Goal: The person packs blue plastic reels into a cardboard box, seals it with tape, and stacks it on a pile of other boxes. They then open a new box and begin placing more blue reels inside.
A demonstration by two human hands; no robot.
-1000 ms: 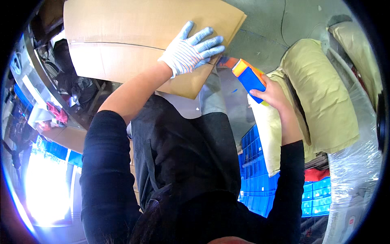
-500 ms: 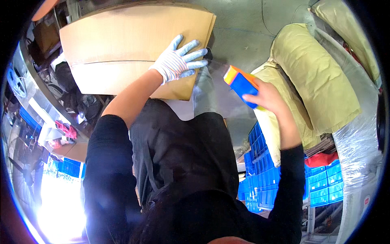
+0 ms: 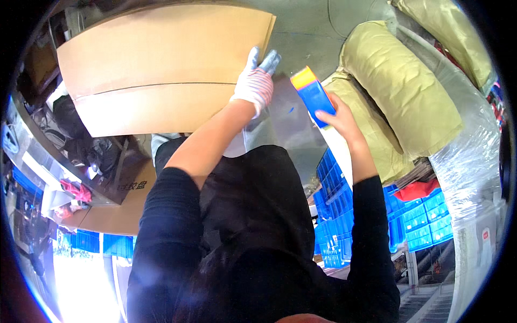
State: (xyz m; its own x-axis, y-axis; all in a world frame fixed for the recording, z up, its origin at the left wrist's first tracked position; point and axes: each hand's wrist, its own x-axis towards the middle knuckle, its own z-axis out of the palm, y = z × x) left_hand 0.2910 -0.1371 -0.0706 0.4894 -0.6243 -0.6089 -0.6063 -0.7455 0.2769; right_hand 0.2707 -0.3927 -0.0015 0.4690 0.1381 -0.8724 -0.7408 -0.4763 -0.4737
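Note:
A large flat brown cardboard carton (image 3: pixel 161 59), with a seam running across it, lies ahead of me to the left. At its right edge is my left hand (image 3: pixel 256 83), in a white striped glove with grey-blue fingertips. The visible fingers stretch upward, slightly apart, along the edge; the others are hidden. My bare right hand (image 3: pixel 343 118) is closed round a blue block-shaped tool (image 3: pixel 316 102) with an orange and yellow end. This tool is held above the floor, apart from the carton. Its exact kind cannot be made out.
Yellow-green padded rolls (image 3: pixel 401 89) lie to the right, beside plastic-wrapped goods (image 3: pixel 468 167). Blue crates (image 3: pixel 336 237) stand near my right arm. A metal-edged table (image 3: pixel 59 167) and another cardboard piece (image 3: pixel 116 210) are on the left. Grey floor (image 3: pixel 307 43) lies ahead.
My left hand has turned and its spread fingers have drawn together at the carton's edge. The right hand and blue tool have shifted slightly left in view. The carton also appears further left.

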